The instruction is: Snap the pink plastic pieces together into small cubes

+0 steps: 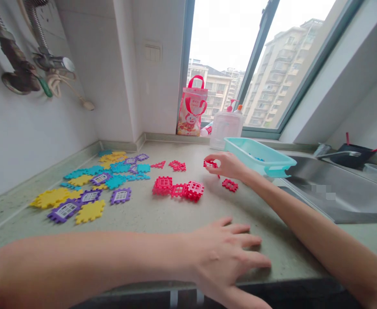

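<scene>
My right hand (227, 165) reaches across the counter and pinches a small red plastic building tile (210, 164) just above the surface. A loose red tile (230, 185) lies right below that hand. To its left stands a joined cluster of red window tiles (178, 189), with two more red pieces (177, 165) behind it. My left hand (227, 253) rests flat near the counter's front edge, fingers spread, holding nothing. Yellow, purple and teal tiles (92, 184) are spread over the left of the counter.
A teal plastic basket (261, 156) sits at the sink's edge beside my right hand. A steel sink (336, 189) with a tap lies to the right. A clear soap bottle (225, 124) and a red-handled bag (192, 107) stand by the window.
</scene>
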`<state>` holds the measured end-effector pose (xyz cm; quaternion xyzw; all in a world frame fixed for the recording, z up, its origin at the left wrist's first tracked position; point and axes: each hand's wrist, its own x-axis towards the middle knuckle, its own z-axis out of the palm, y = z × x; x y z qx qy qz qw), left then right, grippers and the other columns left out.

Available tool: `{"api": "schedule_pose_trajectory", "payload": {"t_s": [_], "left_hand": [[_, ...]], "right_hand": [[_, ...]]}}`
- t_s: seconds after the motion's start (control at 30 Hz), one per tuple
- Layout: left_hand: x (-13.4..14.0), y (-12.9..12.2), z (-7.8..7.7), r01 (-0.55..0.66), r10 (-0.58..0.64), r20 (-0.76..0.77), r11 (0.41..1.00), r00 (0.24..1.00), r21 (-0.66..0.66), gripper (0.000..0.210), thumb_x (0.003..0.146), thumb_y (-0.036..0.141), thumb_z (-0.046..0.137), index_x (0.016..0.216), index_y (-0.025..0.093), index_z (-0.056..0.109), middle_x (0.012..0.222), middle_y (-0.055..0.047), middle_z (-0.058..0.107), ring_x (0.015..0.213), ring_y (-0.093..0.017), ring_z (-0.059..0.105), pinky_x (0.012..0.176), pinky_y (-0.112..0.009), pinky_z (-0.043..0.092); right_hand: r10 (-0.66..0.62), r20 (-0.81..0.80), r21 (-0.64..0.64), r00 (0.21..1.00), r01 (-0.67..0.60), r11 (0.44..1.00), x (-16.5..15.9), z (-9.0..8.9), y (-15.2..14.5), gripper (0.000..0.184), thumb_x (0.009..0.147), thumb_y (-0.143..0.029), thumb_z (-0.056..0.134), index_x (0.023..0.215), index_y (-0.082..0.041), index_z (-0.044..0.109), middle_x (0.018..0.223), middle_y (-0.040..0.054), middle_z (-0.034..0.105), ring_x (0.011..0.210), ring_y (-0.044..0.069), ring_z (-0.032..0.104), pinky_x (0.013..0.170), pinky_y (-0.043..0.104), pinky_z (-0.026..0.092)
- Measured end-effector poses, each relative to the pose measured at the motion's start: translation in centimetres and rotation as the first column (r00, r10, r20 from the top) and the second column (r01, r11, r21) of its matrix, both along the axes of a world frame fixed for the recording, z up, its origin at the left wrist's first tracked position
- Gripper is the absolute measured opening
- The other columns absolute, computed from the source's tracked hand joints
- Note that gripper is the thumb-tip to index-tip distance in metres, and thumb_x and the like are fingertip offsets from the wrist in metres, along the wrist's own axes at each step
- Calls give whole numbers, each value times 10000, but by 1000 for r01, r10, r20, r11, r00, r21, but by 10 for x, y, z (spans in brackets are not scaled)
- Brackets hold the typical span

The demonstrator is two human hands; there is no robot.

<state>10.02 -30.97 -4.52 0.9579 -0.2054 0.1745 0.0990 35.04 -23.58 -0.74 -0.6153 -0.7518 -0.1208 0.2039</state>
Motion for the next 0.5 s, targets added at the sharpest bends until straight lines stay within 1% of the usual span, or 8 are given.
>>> {"api": "schedule_pose_trajectory", "payload": {"t_s": [0.1,0.13,0.2,0.23,0.3,0.33,0.43,0.5], "left_hand": [[-8,13,9,83,-124,182,973,976,215,513,971,711,559,1044,220,687,991,-74,741,978,-245,673,860,-380,502],[-16,24,15,65,-131,229,959,965,274,434,976,657,582,991,235,682,914,-50,732,920,-227,661,851,-378,487],[-36,54,30,-79,-27,326,948,945,308,308,975,555,602,921,261,675,813,-20,707,879,-221,643,884,-400,470],[-47,71,38,-222,116,350,934,930,281,285,966,531,609,903,262,679,824,-28,714,912,-237,647,930,-425,466],[-67,103,50,-452,367,368,874,854,179,310,908,558,663,940,253,709,957,-63,750,1033,-285,655,1017,-480,457],[-74,117,53,-523,458,330,841,826,142,365,867,587,708,1010,251,730,1122,-88,756,1161,-318,639,1092,-512,433],[-81,141,51,-600,577,175,789,797,131,563,766,656,800,1166,262,757,1544,-120,583,1499,-414,431,1284,-626,232],[-78,145,44,-604,603,60,780,795,165,582,764,657,808,1192,266,765,1648,-126,480,1585,-441,308,1307,-676,139]], "right_hand": [[167,-190,24,967,-166,986,-31,16,-22,247,921,-364,723,1127,-250,798,1078,32,834,942,208,772,892,309,572],[198,-223,15,955,-199,980,-41,18,-28,239,918,-354,727,1120,-249,798,1066,27,835,915,199,769,870,304,575],[219,-269,-6,938,-229,973,-55,14,-38,209,906,-330,736,1087,-249,805,1039,18,838,878,192,765,837,304,580],[221,-289,-14,931,-235,972,-59,11,-41,202,900,-328,745,1076,-251,806,1034,17,838,873,193,764,831,308,583],[233,-332,-12,914,-251,968,-63,3,-44,200,901,-343,750,1068,-248,805,1033,23,837,889,199,765,846,321,588],[242,-349,-5,905,-260,965,-64,-1,-43,206,904,-356,751,1070,-244,803,1030,28,836,896,203,766,856,329,591],[268,-346,-14,899,-290,957,-63,-6,-40,249,900,-409,776,1084,-243,800,1050,44,837,917,222,772,886,359,592],[248,-343,-48,906,-281,959,-60,-5,-38,261,948,-447,727,1102,-251,804,1104,57,835,957,240,777,901,380,592]]}}
